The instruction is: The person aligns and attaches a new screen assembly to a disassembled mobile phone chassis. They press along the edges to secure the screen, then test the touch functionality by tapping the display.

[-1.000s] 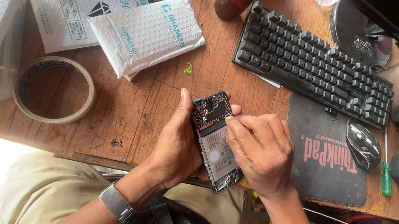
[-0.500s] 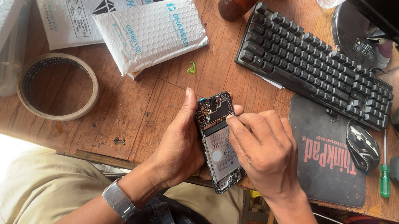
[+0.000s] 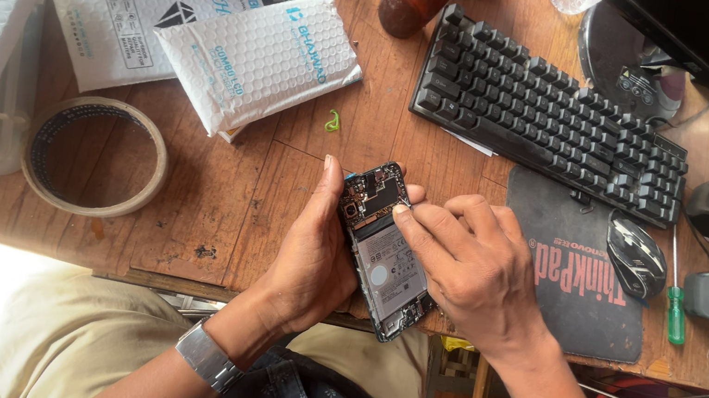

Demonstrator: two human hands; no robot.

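Left hand (image 3: 313, 254) grips 1 opened phone (image 3: 385, 246) (back cover off); right hand (image 3: 466, 267) pinches at its top board. 2 padded mailers (image 3: 254, 58) lie beyond the left hand.

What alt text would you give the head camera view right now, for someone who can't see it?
Over a cluttered wooden desk, the left hand cradles an opened phone with its back cover off, while the right hand pinches at the circuit board near its top. A black keyboard, mouse, tape roll and white bubble mailers lie around.

Cluttered wooden desk (image 3: 281, 188) with keyboard (image 3: 554, 117)
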